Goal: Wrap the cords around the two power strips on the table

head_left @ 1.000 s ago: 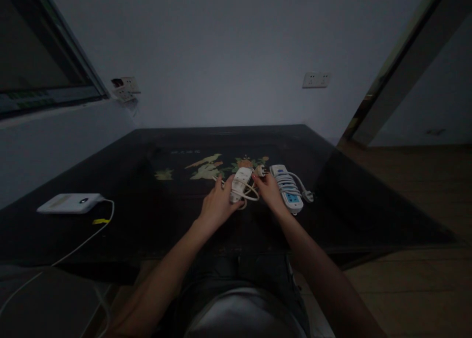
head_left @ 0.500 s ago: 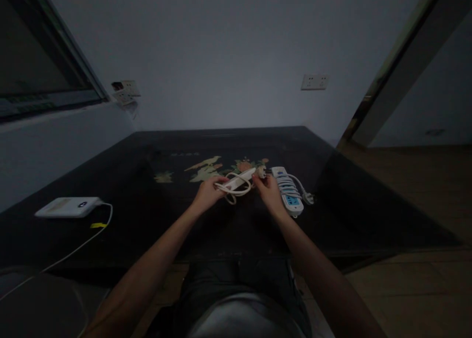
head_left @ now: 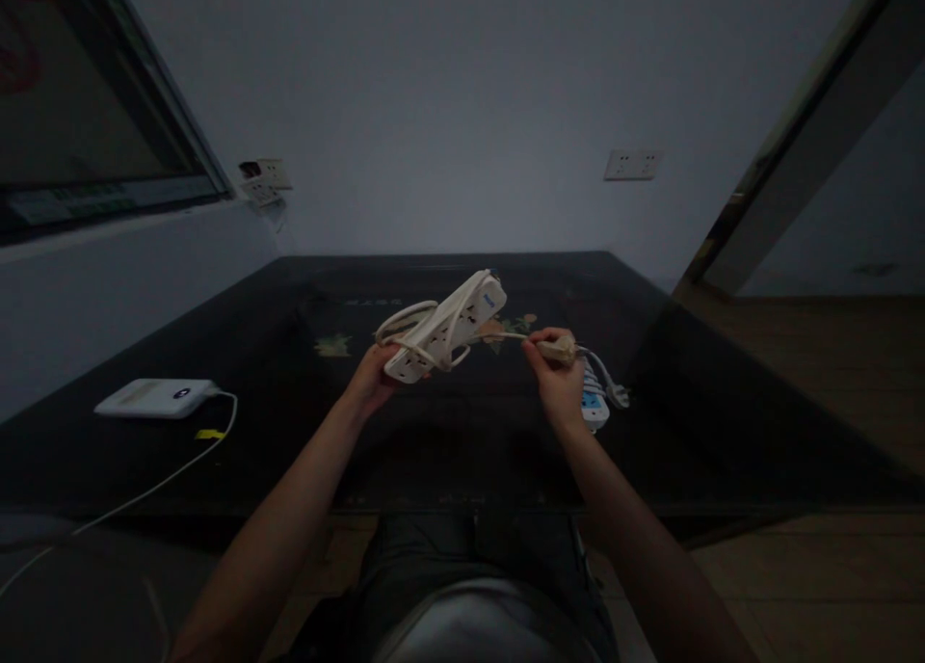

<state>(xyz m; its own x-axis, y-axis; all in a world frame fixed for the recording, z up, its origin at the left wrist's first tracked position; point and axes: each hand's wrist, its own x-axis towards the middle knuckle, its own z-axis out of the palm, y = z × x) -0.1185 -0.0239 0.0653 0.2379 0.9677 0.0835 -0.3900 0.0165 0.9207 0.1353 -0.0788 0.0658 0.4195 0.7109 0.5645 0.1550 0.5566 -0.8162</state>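
A white power strip (head_left: pixel 437 341) is tilted up over the dark table, its sockets facing me and its cord looped loosely around it. My left hand (head_left: pixel 372 379) grips its lower end together with part of the cord. My right hand (head_left: pixel 560 379) pinches the plug (head_left: pixel 557 349) of that cord, off to the right, with a short run of cord stretched between the two hands. Partly hidden behind my right hand lies a second power strip (head_left: pixel 594 409) with blue sockets, wrapped in its own white cord; its plug (head_left: pixel 617 395) rests at its right.
On the table (head_left: pixel 462 451), a white power bank (head_left: pixel 153 399) lies at the left, its cable trailing over the front edge past a yellow tag (head_left: pixel 210 434). Wall sockets (head_left: pixel 633 165) are at the back right, and others (head_left: pixel 266 181) are near the window.
The held power strip has been raised and turned so its sockets face me. My right hand has moved right with the plug, drawing cord out between the hands and covering part of the second strip.
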